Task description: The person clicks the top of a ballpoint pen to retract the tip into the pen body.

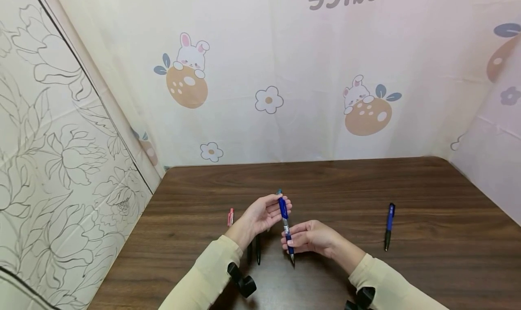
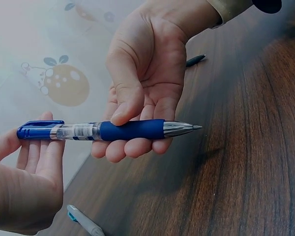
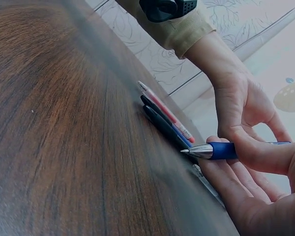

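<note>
A blue retractable pen with a clear barrel section and silver tip is held above the table between both hands. My left hand pinches its clip end, palm turned up. Around the blue rubber grip, the thumb and fingers of my right hand hold the pen, as the left wrist view shows. The metal point sticks out past the right fingers, toward the person in the head view. Under the left wrist lie two dark pens, partly hidden, and a red pen.
Another blue pen with a dark grip lies apart on the right of the wooden table. A pale pen with a teal part lies behind the hands. A printed curtain hangs along the table's far edge.
</note>
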`<act>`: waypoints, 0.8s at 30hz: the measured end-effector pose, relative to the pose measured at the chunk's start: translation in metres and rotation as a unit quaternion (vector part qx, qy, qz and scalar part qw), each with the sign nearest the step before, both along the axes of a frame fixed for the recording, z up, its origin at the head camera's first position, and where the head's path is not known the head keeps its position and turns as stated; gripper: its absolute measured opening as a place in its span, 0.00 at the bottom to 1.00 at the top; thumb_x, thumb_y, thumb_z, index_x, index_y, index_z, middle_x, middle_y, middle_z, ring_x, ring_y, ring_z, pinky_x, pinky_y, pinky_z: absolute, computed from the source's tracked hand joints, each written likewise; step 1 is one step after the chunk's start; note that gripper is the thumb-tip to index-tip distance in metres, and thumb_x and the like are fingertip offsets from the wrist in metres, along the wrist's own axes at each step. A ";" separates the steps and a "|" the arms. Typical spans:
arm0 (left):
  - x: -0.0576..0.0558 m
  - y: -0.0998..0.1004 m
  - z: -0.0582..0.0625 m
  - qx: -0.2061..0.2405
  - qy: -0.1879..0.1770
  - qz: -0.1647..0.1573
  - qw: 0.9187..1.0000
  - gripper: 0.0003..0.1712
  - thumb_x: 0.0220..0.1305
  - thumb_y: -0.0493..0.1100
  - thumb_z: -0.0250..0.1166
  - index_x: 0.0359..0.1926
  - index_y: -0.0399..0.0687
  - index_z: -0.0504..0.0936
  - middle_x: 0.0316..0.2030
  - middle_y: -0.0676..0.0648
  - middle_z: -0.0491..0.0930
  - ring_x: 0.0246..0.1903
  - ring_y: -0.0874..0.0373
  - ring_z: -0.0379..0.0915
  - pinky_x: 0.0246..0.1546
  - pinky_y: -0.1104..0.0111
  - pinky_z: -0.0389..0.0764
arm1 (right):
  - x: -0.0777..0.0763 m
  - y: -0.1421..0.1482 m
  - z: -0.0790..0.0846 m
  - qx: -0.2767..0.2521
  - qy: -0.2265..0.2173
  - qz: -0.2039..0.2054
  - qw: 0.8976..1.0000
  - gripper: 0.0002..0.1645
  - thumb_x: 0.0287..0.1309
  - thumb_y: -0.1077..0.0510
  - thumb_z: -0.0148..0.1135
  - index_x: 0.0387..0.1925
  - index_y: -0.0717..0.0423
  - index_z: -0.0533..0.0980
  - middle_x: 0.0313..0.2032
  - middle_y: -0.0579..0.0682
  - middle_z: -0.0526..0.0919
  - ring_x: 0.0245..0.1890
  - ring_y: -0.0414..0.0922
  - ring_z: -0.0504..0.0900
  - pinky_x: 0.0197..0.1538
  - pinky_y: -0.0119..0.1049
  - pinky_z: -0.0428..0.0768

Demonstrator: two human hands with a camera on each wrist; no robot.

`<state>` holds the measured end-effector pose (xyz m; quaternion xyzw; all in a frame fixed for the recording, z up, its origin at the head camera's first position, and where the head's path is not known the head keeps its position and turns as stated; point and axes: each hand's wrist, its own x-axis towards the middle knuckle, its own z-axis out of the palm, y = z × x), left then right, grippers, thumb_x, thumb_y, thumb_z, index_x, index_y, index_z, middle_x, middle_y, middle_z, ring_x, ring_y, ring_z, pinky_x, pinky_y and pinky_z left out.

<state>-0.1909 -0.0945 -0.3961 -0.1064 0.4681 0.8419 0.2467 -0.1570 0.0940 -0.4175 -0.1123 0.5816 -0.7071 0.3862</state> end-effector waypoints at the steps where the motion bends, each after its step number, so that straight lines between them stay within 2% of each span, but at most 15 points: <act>1: 0.000 0.000 0.000 -0.001 0.000 -0.001 1.000 0.19 0.70 0.43 0.55 0.55 0.34 0.76 0.48 0.40 0.84 0.47 0.53 0.83 0.66 0.58 0.72 | 0.000 0.000 0.000 -0.001 0.000 0.002 1.000 0.14 0.58 0.69 0.60 0.46 0.68 0.78 0.35 0.47 0.89 0.40 0.43 0.87 0.54 0.45 0.84; 4: -0.001 0.000 0.001 -0.005 0.001 -0.008 1.000 0.18 0.70 0.43 0.55 0.53 0.36 0.77 0.50 0.40 0.83 0.44 0.55 0.83 0.65 0.59 0.73 | -0.001 0.000 -0.001 0.000 0.001 0.003 1.000 0.14 0.58 0.69 0.60 0.47 0.69 0.78 0.36 0.47 0.89 0.41 0.43 0.87 0.55 0.45 0.83; 8: -0.003 0.000 0.003 -0.011 0.004 -0.011 1.000 0.18 0.70 0.43 0.55 0.53 0.36 0.77 0.43 0.44 0.86 0.42 0.56 0.84 0.65 0.59 0.73 | -0.002 0.000 -0.001 0.006 0.003 -0.003 1.000 0.16 0.59 0.68 0.60 0.49 0.71 0.77 0.35 0.47 0.89 0.41 0.43 0.87 0.55 0.45 0.83; 14: -0.006 0.001 0.003 -0.017 -0.005 -0.002 1.000 0.18 0.68 0.42 0.57 0.52 0.35 0.78 0.47 0.39 0.85 0.41 0.56 0.84 0.65 0.59 0.73 | -0.002 -0.001 -0.002 0.007 0.001 -0.005 1.000 0.16 0.59 0.69 0.60 0.50 0.71 0.76 0.35 0.47 0.89 0.40 0.42 0.87 0.54 0.43 0.84; 18: -0.007 0.003 0.003 -0.025 -0.005 -0.004 1.000 0.17 0.67 0.42 0.58 0.51 0.35 0.79 0.38 0.43 0.87 0.40 0.56 0.84 0.64 0.59 0.74 | -0.001 0.000 -0.002 0.008 -0.001 -0.001 1.000 0.17 0.60 0.68 0.59 0.51 0.72 0.75 0.35 0.46 0.89 0.40 0.42 0.87 0.54 0.43 0.83; 24: -0.007 0.006 0.004 -0.035 -0.005 -0.007 0.999 0.15 0.67 0.41 0.58 0.48 0.36 0.80 0.33 0.47 0.86 0.38 0.57 0.84 0.62 0.60 0.76 | 0.000 0.000 -0.003 0.005 -0.002 0.002 1.000 0.18 0.60 0.68 0.60 0.51 0.72 0.74 0.35 0.46 0.88 0.40 0.41 0.87 0.54 0.42 0.84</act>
